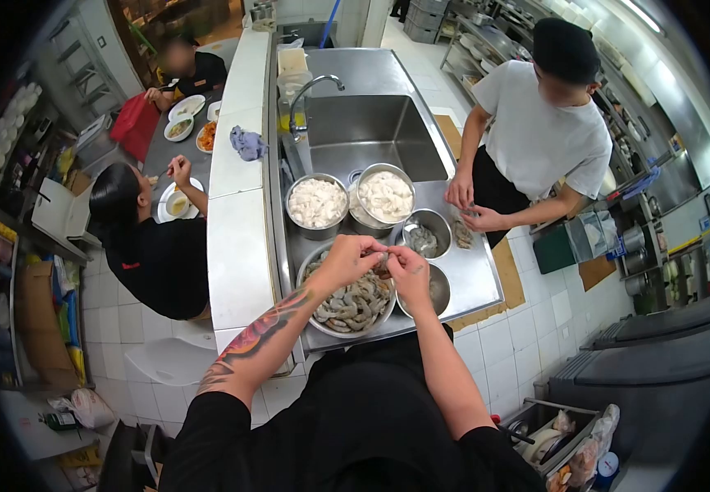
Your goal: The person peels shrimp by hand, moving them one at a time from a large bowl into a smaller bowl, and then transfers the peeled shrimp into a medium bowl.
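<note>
Mostly curled grey shrimp (351,305), round bowl (392,310)

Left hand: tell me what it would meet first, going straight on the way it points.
Most likely the fingertips of the right hand, which sit right by those of the left hand. Any gap between them in depth is unclear from this one view.
</note>
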`<state>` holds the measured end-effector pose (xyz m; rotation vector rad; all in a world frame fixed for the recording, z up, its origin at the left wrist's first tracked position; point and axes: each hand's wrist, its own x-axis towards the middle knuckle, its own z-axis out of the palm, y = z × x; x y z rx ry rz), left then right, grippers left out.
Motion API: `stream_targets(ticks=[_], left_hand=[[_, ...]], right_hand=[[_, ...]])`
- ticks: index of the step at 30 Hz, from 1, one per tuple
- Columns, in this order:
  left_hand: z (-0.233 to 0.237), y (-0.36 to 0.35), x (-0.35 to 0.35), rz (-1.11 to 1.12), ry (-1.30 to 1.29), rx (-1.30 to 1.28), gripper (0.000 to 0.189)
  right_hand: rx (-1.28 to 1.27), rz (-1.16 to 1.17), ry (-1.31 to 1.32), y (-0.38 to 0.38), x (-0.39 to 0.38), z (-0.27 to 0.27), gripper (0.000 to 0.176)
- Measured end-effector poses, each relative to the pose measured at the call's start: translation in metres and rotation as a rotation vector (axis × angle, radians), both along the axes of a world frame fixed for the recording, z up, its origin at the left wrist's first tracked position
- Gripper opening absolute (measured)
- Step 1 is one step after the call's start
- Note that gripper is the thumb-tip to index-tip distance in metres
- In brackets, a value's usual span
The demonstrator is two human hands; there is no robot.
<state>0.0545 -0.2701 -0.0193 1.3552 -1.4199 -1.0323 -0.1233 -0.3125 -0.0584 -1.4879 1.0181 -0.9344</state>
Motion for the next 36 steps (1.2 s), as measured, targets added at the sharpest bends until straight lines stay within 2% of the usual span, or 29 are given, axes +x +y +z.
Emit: stream_targets(ticks=[1, 5, 6, 7, 8, 9, 10, 11, 12, 13, 15, 16, 18, 19, 21, 23, 27, 29, 31, 32, 33, 35, 36], left_hand=[[0.001, 0.000, 0.000, -0.010, 0.050, 0.019, 0.021], [-0.005, -0.003, 0.001, 0.033, 0.053, -0.003, 0.024], [-0.013, -0.004, 0.002, 0.097, -0.127, -0.152, 0.025], [-0.015, -0.004, 0.002, 0.157, -0.307, -0.300, 0.027], [-0.017, -0.005, 0.002, 0.150, -0.303, -0.299, 0.027], [-0.015, -0.007, 0.002, 0.104, -0.132, -0.129, 0.028], [-0.015, -0.008, 0.001, 0.056, 0.038, 0.042, 0.030], [-0.017, -0.008, -0.001, 0.047, 0.042, 0.043, 0.030], [-0.017, -0.008, -0.003, 0.020, 0.104, 0.060, 0.030], [-0.018, -0.007, -0.003, -0.006, 0.165, 0.077, 0.030], [-0.020, -0.008, 0.000, 0.005, 0.156, 0.076, 0.029], [-0.021, -0.009, 0.002, 0.018, 0.145, 0.073, 0.028], [-0.021, -0.009, 0.002, 0.031, 0.134, 0.071, 0.028], [-0.021, -0.009, 0.002, 0.053, 0.052, 0.032, 0.028], [-0.018, -0.008, 0.002, 0.074, -0.029, -0.008, 0.028], [-0.013, -0.007, 0.003, 0.110, -0.076, 0.001, 0.029], [-0.020, -0.011, 0.012, 0.164, -0.044, 0.015, 0.026], [-0.028, -0.015, 0.012, 0.146, 0.107, 0.035, 0.023], [-0.023, -0.013, 0.009, 0.103, 0.157, 0.073, 0.022], [-0.022, -0.013, 0.008, 0.064, 0.201, 0.112, 0.021], [-0.022, -0.014, 0.007, 0.059, 0.202, 0.110, 0.021], [-0.024, -0.012, 0.003, 0.014, 0.229, 0.089, 0.021], [-0.025, -0.011, 0.002, 0.006, 0.227, 0.094, 0.021]], right_hand=[[0.181, -0.023, -0.220, 0.001, 0.001, -0.001, 0.017], [0.159, -0.043, -0.290, 0.003, 0.003, -0.006, 0.013], [0.162, -0.045, -0.289, 0.005, 0.005, -0.001, 0.013], [0.085, -0.072, -0.199, 0.007, 0.007, 0.008, 0.012], [0.007, -0.101, -0.107, 0.008, 0.009, 0.013, 0.011], [0.008, -0.110, -0.103, 0.007, 0.010, 0.011, 0.011], [-0.196, -0.135, -0.014, 0.006, 0.012, 0.007, 0.010], [-0.400, -0.157, 0.078, 0.005, 0.013, 0.002, 0.009], [-0.470, -0.141, 0.074, 0.004, 0.014, -0.003, 0.009], [-0.469, -0.144, 0.078, 0.004, 0.015, -0.008, 0.009], [-0.261, -0.107, -0.018, 0.004, 0.017, -0.011, 0.009], [-0.261, -0.107, -0.018, 0.005, 0.016, -0.009, 0.009], [-0.089, -0.087, -0.063, 0.008, 0.012, -0.003, 0.010], [-0.089, -0.088, -0.062, 0.007, 0.010, -0.008, 0.010], [-0.290, -0.133, 0.054, 0.006, 0.009, -0.015, 0.012], [-0.275, -0.178, 0.065, 0.007, 0.000, -0.011, 0.012], [-0.337, -0.251, 0.145, 0.004, -0.037, -0.010, 0.014], [-0.268, -0.261, 0.172, 0.001, -0.063, -0.029, 0.013], [-0.690, -0.126, 0.802, -0.007, -0.090, -0.071, 0.011], [-0.489, -0.123, 0.816, -0.002, -0.090, -0.074, 0.012], [-0.489, -0.129, 0.818, -0.003, -0.087, -0.072, 0.012], [-0.475, -0.104, 0.532, -0.001, -0.070, -0.048, 0.012], [-0.346, -0.110, 0.415, 0.004, -0.053, -0.030, 0.016]])
